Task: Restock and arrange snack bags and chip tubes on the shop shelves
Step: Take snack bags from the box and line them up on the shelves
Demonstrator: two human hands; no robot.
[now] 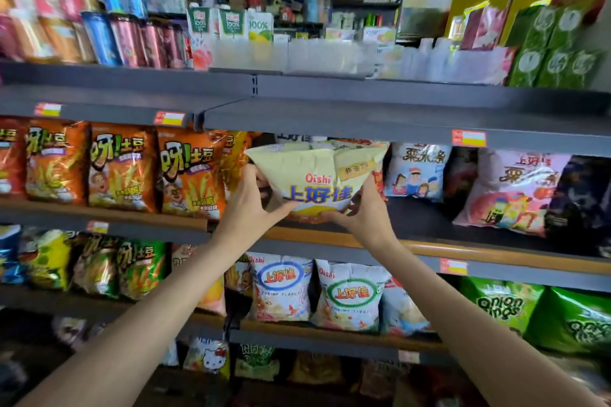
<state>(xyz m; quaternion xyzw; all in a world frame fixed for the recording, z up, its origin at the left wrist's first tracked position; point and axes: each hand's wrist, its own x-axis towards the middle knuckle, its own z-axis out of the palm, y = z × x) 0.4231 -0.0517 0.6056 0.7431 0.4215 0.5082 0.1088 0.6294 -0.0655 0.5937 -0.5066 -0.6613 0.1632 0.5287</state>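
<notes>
**Pale yellow Oishi bag held at the middle shelf**

Both hands hold one pale yellow Oishi snack bag (314, 180) upright in front of the middle shelf (429, 246), just above its wooden front edge and close under the grey shelf board (330, 122) overhead. The left hand (249, 198) grips the bag's lower left side, thumb on the front and fingers curled behind. The right hand (363, 208) cups the lower right corner, fingers wrapped under the bottom seam. The bag's top flares wide and its bottom is squeezed between the two hands.

To the left along the same shelf stand orange potato-stick bags (122, 168) in a row, faces out. To the right, a white bag with cartoon figures (416, 172) and a pink bag (515, 192) lean back toward the shelf's rear, with bare dark shelf surface between them and the front edge.

On the shelf below, directly under the hands, two white Oishi shrimp-flake bags (317, 291) stand side by side; green onion-ring bags (535, 311) sit toward its right end. On the top shelf, chip tubes (129, 36) stand at the left end and juice cartons (231, 23) near the middle.
</notes>
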